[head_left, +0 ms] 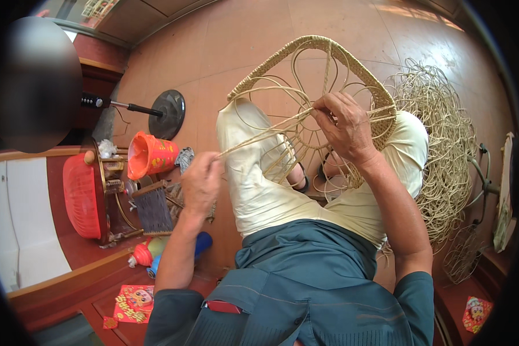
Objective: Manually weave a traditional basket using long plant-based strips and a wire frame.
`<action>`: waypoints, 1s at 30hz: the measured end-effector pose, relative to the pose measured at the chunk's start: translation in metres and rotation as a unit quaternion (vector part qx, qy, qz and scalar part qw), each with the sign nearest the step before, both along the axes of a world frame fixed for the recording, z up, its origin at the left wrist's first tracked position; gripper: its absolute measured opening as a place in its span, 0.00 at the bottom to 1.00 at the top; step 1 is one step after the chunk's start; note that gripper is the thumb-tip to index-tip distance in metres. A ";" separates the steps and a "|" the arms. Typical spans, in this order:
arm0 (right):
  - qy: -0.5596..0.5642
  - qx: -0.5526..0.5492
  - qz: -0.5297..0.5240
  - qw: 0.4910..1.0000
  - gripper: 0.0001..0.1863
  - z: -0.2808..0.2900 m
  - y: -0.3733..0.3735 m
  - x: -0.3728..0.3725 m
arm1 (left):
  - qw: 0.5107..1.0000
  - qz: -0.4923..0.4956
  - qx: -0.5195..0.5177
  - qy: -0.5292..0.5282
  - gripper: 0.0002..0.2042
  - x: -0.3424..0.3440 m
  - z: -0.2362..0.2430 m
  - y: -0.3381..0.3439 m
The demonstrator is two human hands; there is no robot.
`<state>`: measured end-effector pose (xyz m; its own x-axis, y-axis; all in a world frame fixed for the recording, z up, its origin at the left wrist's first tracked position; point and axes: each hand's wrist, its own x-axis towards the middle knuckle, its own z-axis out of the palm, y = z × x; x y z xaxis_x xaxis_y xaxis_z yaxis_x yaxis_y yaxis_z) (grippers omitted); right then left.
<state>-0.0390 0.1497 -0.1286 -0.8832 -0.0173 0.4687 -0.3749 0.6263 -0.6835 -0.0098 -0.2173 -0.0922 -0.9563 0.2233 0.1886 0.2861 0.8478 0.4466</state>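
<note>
Across my knees rests a wire frame with curved loops, its rounded edge (363, 62) wrapped in woven straw-coloured cord. My right hand (348, 128) is over the middle of the frame, fingers pinched on the straw cord (265, 133). From there the cord runs taut down and left to my left hand (202, 183), which is closed around it beside my left knee. The left fingertips are partly blurred. Another length of cord (328, 66) stretches from the far edge toward my right hand. Below the frame, spokes (308, 151) gather around a small ring.
A large heap of loose straw cord (438, 155) lies on the floor at my right. To the left are an orange bucket (147, 154), a red plastic basket (85, 196), a small stool-like seat (153, 210) and a black round stand base (167, 114). Wire shapes (464, 254) lean at lower right.
</note>
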 end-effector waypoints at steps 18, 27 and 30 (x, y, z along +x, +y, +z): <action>-0.018 -0.005 0.011 1.000 0.06 0.001 -0.002 0.003 | 0.732 0.547 -0.403 0.043 0.15 -0.046 0.103 -0.464; -0.013 -0.008 0.009 1.000 0.05 0.001 -0.001 0.002 | 0.715 0.532 -0.452 0.041 0.16 -0.060 0.192 -0.491; -0.022 0.011 -0.001 1.000 0.05 -0.003 0.002 0.004 | 0.796 0.378 -0.449 -0.150 0.28 -0.108 0.165 -0.404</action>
